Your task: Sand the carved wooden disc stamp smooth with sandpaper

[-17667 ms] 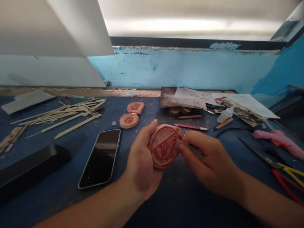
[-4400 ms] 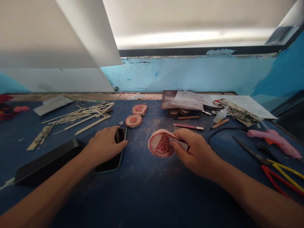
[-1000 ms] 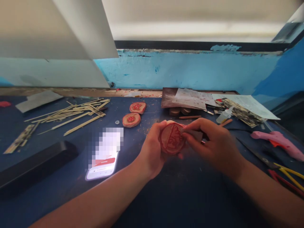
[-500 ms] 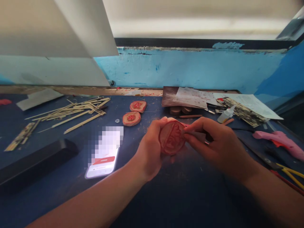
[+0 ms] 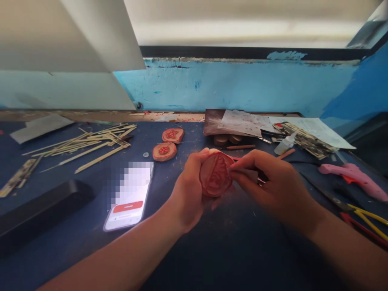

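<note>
My left hand [image 5: 191, 188] grips a round wood slice [image 5: 216, 176] by its left edge. The slice is tilted up towards me, and its face bears a red outline and a raised red design with a straight slanting line. At its right edge, my right hand [image 5: 269, 184] is closed in a pinch, thumb and forefinger at the rim. What those fingertips hold, if anything, is too small to make out. Two smaller wood slices with red designs lie beyond my left hand, one with a star [image 5: 172, 135], the other with a flower-like shape [image 5: 164, 151].
A lit phone [image 5: 130, 198] lies left of my forearm, beside a long black object [image 5: 45, 208]. Thin wooden sticks [image 5: 87, 143] are scattered behind. To the right are a small glue bottle [image 5: 285, 143], a pink glue gun [image 5: 356, 178], yellow-and-red-handled pliers [image 5: 342, 204] and paper sheets [image 5: 241, 123].
My view has shifted slightly to the right. The wood slice is turned a little in my left hand, and my right fingers remain pinched at its edge.
</note>
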`<state>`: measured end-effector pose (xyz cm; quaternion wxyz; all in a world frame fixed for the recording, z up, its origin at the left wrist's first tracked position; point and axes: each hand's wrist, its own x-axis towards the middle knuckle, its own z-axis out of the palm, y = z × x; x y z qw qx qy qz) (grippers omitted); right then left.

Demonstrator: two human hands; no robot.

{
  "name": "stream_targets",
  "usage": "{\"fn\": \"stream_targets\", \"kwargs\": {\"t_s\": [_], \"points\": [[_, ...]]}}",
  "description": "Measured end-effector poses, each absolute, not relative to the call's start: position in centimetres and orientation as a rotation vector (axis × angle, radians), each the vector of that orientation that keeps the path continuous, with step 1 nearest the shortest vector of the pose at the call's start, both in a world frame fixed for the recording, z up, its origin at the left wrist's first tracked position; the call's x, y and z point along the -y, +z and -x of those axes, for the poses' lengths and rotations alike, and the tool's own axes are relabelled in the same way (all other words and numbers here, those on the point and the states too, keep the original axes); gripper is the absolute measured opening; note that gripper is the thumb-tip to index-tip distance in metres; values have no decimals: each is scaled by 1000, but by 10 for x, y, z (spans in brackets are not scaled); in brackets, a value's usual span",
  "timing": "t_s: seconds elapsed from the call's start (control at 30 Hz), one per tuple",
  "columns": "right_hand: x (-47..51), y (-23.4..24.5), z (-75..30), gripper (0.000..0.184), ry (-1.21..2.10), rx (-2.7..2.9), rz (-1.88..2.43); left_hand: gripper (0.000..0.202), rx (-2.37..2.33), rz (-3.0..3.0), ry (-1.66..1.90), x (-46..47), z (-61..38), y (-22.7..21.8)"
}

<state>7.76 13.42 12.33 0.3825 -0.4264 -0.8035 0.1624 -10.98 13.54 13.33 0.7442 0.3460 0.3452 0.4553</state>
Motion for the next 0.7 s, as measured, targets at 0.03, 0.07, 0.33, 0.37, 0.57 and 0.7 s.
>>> {"fn": "stream_targets", "kwargs": {"t_s": [0.03, 0.07, 0.33, 0.37, 0.57, 0.7], "points": [[-134, 123, -77, 12, 413, 2036, 1082, 44, -761, -755, 996, -135, 110, 135], [-134, 123, -76, 11, 413, 2020, 1078, 44, -763, -754, 998, -135, 110, 136], [-137, 124, -75, 11, 346, 1945, 1127, 46, -789, -797, 898, -134, 110, 133], [-138, 124, -76, 11, 346, 1941, 1137, 47, -774, -814, 886, -134, 110, 132], [-141, 124, -77, 14, 522, 1835, 1182, 51, -654, -983, 943, -132, 112, 132], [-139, 122, -74, 15, 701, 1830, 1157, 60, -726, -1062, 960, -131, 112, 127]]}}
